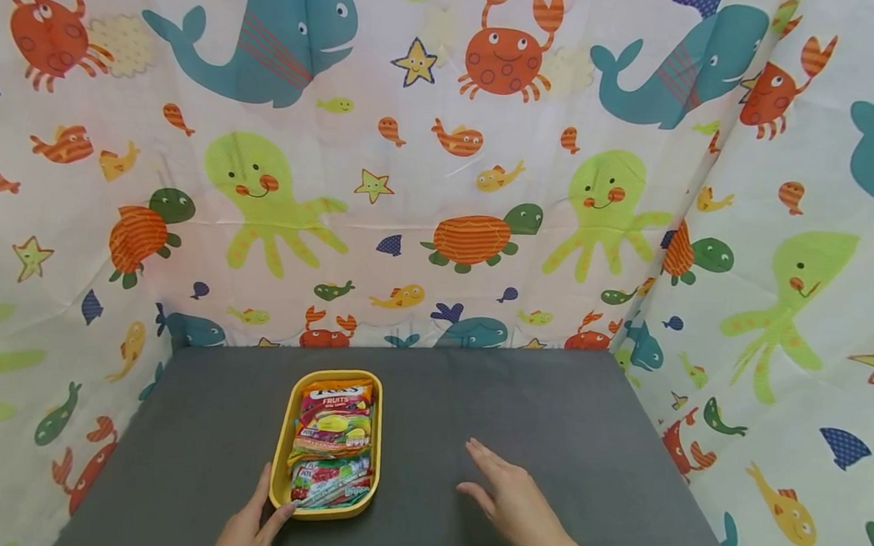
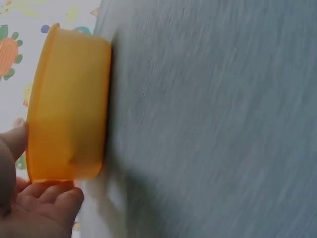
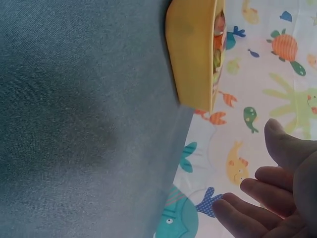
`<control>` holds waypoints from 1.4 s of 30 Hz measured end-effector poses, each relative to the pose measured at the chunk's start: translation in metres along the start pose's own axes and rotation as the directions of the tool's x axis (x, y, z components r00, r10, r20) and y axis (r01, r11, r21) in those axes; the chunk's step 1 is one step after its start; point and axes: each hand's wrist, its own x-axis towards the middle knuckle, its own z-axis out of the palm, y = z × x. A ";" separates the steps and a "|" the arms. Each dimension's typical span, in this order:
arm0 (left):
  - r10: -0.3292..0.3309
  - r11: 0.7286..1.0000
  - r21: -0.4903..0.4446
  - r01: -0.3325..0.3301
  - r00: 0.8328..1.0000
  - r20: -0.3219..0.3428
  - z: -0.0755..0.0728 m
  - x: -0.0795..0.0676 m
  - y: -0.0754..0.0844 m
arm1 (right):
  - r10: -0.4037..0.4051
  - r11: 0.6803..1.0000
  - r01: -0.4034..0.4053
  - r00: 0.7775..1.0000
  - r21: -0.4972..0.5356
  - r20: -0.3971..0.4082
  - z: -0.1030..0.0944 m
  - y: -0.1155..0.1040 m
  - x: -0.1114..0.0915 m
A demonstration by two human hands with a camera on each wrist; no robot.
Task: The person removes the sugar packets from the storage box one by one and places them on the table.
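A yellow oval-cornered plastic container (image 1: 339, 515) stands upright on the dark grey table, left of the middle. Inside lie candy bags: an orange and red one (image 1: 334, 413) printed "FOX'S FRUITS" at the far end, and a green and red one (image 1: 322, 479) nearer me. My left hand (image 1: 251, 522) grips the container's near left corner, thumb at the rim and fingers against the outer wall; the left wrist view shows the container's plain side (image 2: 69, 104). Right of the container, apart from it, my right hand (image 1: 509, 496) hovers over the table with fingers extended and nothing held.
The dark grey tabletop (image 1: 549, 413) reaches back to a white curtain (image 1: 407, 263) printed with sea animals. That curtain also lines the left and right sides.
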 end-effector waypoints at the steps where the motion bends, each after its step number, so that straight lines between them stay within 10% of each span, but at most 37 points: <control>1: 0.002 0.996 -0.084 -0.003 1.000 -0.008 0.002 0.000 -0.002 | -0.001 1.000 0.001 1.000 0.009 0.011 0.000 -0.001 0.001; 5: 0.023 0.932 -0.362 -0.032 0.999 -0.027 0.007 0.000 -0.005 | 0.000 0.999 -0.002 0.999 0.040 0.048 0.000 -0.005 0.007; 9: 0.027 0.903 -0.428 -0.039 0.999 -0.034 0.007 0.000 -0.003 | -0.006 0.998 0.002 0.998 0.069 0.061 0.000 -0.007 0.013; 42: 0.037 0.901 -0.431 -0.060 0.997 -0.060 0.008 -0.001 -0.005 | 0.140 0.952 -0.161 0.985 0.261 0.096 0.011 -0.027 0.050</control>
